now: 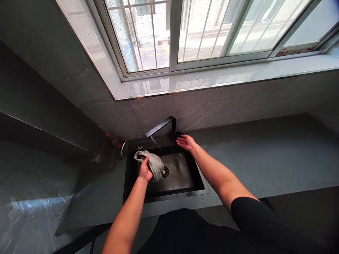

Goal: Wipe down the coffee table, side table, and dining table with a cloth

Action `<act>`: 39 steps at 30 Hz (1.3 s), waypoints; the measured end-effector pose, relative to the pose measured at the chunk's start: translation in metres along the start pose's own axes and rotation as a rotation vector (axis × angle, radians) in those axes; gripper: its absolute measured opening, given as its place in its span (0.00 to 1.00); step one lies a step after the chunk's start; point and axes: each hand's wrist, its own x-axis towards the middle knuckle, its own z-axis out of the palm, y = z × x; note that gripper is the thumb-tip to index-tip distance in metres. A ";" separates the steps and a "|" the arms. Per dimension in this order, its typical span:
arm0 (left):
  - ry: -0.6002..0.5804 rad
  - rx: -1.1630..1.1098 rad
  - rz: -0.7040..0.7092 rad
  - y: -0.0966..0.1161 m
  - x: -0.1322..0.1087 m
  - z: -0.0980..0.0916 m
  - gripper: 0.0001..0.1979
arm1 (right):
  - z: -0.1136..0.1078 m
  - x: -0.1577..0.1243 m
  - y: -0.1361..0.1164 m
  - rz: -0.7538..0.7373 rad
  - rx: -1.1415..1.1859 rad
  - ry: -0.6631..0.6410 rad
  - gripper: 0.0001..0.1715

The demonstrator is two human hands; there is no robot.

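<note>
My left hand (145, 170) grips a bunched grey cloth (156, 165) with a dark edge, held over the left part of the black sink (200, 180). The thumb lies on top of the cloth, and the other fingers are mostly hidden beneath it. Beside the base of the black faucet (161, 127), my right hand (186, 142) is open, palm up, close to the dark tap handle (178, 134). Whether the fingers touch the handle I cannot tell. A thin stream of water (155, 141) runs from the spout behind the cloth.
Grey countertop (251, 155) stretches to the right of the sink. A drain (165, 171) shows in the basin floor. Reddish items (115, 141) stand in the dark left corner. Behind are a tiled wall (206, 106), a glossy sill (185, 82) and a barred window (201, 31).
</note>
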 end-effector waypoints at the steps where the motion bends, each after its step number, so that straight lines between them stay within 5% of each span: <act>1: -0.028 -0.015 0.003 0.001 0.003 0.004 0.24 | -0.003 -0.002 0.005 -0.004 -0.007 0.002 0.04; 5: -0.077 -0.050 0.041 0.003 0.018 0.015 0.33 | -0.013 -0.019 0.046 -0.032 -0.072 0.021 0.10; 8: -0.051 -0.077 0.053 -0.001 0.027 0.021 0.35 | -0.014 -0.038 0.097 -0.049 -0.154 -0.017 0.30; 11: -0.054 -0.122 0.041 -0.008 0.037 0.030 0.34 | -0.008 -0.053 0.152 -0.087 -0.228 -0.194 0.47; 13: -0.059 -0.138 0.034 -0.013 0.044 0.037 0.32 | 0.000 -0.057 0.181 -0.096 -0.223 -0.298 0.47; 16: 0.031 -0.125 0.105 -0.015 0.057 0.040 0.23 | 0.015 -0.054 0.203 -0.040 -0.163 -0.287 0.34; 19: 0.186 -0.106 0.228 -0.005 0.064 0.028 0.07 | 0.028 -0.046 0.202 -0.031 -0.077 -0.220 0.24; 23: 0.301 -0.116 0.338 0.024 0.057 -0.004 0.17 | 0.039 -0.033 0.179 -0.106 0.042 -0.120 0.16; 27: 0.234 -0.117 0.350 0.047 0.043 -0.027 0.12 | 0.053 -0.017 0.160 -0.133 0.082 -0.030 0.13; 36: 0.064 0.399 0.023 0.080 0.020 -0.066 0.27 | 0.092 0.018 0.147 -0.127 -0.024 0.045 0.14; 39: 0.128 0.619 -0.012 0.085 0.018 -0.075 0.30 | 0.098 0.019 0.149 -0.160 -0.098 -0.011 0.17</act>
